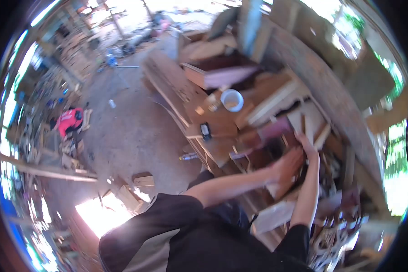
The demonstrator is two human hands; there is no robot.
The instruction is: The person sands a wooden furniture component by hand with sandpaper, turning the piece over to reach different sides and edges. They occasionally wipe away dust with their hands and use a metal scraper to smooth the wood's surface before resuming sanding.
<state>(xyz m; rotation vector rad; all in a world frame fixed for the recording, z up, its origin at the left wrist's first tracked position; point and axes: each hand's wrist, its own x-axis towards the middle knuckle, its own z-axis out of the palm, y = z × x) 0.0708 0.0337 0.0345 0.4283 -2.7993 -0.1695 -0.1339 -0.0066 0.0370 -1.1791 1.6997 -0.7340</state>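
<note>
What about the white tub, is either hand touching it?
No, the white tub stands on the wooden surface, well apart from the left hand and the right hand.

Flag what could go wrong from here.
The small black object lies near the bench's edge; a bump might drop it. The open white tub could tip if knocked. The left hand and right hand are close together among wooden pieces, so fingers might get pinched.
</note>
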